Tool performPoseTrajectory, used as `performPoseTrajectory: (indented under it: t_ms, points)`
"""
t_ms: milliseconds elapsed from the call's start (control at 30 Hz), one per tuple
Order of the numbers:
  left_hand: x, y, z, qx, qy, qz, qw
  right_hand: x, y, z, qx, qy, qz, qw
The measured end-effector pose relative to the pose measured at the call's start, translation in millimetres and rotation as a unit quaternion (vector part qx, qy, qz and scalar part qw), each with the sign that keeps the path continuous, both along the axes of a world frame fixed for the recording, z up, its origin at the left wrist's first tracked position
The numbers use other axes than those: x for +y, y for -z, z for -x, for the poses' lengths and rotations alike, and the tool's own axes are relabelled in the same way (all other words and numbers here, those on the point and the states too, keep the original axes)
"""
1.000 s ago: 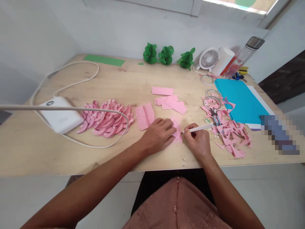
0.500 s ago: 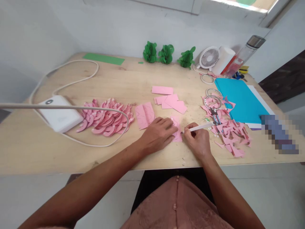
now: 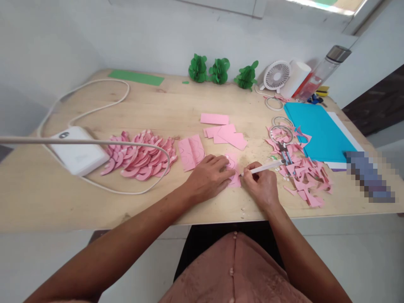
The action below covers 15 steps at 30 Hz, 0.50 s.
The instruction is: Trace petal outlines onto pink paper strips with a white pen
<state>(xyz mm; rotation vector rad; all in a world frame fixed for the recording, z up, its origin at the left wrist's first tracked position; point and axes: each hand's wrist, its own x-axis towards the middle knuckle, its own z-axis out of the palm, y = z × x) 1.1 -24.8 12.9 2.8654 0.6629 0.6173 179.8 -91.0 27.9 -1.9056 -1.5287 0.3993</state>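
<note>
My left hand (image 3: 210, 176) lies flat with fingers stretched over a small pink paper piece (image 3: 236, 182), pressing it to the table. Curved pen lines show on the paper; part of it is hidden under the fingers. In my right hand (image 3: 264, 188) is a white pen (image 3: 267, 166), its tip at the paper's right edge. To the left of my left hand lies a folded pink card (image 3: 191, 152) with curves drawn on it. Several plain pink paper rectangles (image 3: 232, 135) overlap just beyond my hands.
Left stands a heap of pink curved cutouts (image 3: 147, 155), beside a white power bank (image 3: 80, 153) with a looping cable. Pink scraps (image 3: 311, 179), tape rolls (image 3: 281, 134) and a blue folder (image 3: 318, 132) lie right. Green paper shapes (image 3: 219, 71), a small fan (image 3: 277, 75) and a bottle (image 3: 325, 71) line the back.
The pen tip has shifted very slightly left at the paper's edge. My left hand keeps its place; the whole view has moved only a little.
</note>
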Motion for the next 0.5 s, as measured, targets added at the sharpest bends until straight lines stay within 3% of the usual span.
performPoseTrajectory:
  t_ms: [500]
  points:
    - [-0.9,-1.3,0.0,0.006,-0.003,0.001,1.000,-0.3,-1.3,0.5,-0.005,-0.001,0.012,1.000]
